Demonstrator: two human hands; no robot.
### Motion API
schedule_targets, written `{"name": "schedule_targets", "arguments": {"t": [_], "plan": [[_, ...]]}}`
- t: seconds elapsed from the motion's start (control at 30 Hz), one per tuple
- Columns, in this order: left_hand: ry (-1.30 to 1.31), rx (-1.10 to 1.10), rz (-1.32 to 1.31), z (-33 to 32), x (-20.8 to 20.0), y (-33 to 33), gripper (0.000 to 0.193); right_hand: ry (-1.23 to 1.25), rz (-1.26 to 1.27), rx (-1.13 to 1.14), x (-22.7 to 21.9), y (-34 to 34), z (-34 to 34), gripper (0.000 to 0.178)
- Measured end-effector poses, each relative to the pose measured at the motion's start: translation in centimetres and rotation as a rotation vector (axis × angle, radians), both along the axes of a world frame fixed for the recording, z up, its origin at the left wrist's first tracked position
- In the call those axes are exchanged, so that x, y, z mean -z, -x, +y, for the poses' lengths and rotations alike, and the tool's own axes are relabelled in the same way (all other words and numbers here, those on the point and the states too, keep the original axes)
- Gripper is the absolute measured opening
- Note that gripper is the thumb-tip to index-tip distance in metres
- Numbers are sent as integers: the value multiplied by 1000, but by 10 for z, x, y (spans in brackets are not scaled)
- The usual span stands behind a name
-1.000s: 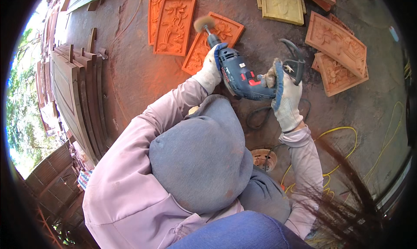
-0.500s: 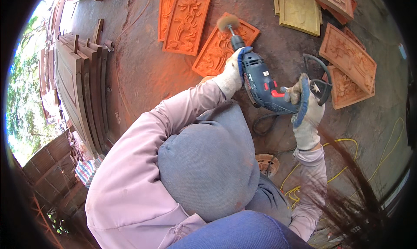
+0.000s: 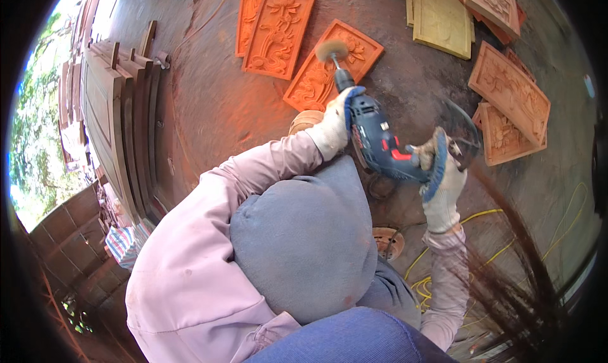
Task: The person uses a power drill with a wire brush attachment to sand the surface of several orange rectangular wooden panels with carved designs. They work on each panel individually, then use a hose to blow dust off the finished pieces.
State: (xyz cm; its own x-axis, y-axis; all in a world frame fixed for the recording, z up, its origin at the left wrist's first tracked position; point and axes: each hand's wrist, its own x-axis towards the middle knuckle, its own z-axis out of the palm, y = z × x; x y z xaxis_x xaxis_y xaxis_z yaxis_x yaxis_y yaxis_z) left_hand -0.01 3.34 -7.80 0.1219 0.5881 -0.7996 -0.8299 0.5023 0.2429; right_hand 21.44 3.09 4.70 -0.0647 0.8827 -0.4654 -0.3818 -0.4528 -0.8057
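Note:
My left hand (image 3: 332,126), in a white glove with blue, is closed round the front of a dark blue power drill (image 3: 380,138) just behind its chuck. My right hand (image 3: 443,179), gloved too, grips the rear handle, fingers by the red trigger. A round tan buffing wheel (image 3: 332,50) is fitted in the chuck. It stands over the upper part of an orange carved panel (image 3: 362,51); I cannot tell if it touches. The panel's relief shows flowers and curling shapes. The drill's cord end is blurred beside my right hand.
Two orange carved panels (image 3: 278,33) overlap at the left. More carved panels (image 3: 510,94) and a yellowish board (image 3: 443,22) lie right. Dark wooden doors (image 3: 104,109) lean far left. Yellow cord (image 3: 484,214) trails over the floor. A grey cap-like cloth (image 3: 301,249) fills the space between my arms.
The drill has moved toward me, bringing the wheel from the panel's top corner further down over the carving. My right hand has shifted slightly left and nearer. Both grips hold.

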Motion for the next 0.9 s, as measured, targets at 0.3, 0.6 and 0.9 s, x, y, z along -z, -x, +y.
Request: {"name": "schedule_targets", "arguments": {"t": [0.3,0.6,0.9], "plan": [[-3,-44,75,9,-15,-3,28,62,-79,-129,-8,6,49,12],[40,-130,27,4,3,-21,25,17,-81,-120,-8,-12,44,14],[49,-38,108,-2,6,-34,31,-56,-113,-50,-11,-21,30,17]]}}
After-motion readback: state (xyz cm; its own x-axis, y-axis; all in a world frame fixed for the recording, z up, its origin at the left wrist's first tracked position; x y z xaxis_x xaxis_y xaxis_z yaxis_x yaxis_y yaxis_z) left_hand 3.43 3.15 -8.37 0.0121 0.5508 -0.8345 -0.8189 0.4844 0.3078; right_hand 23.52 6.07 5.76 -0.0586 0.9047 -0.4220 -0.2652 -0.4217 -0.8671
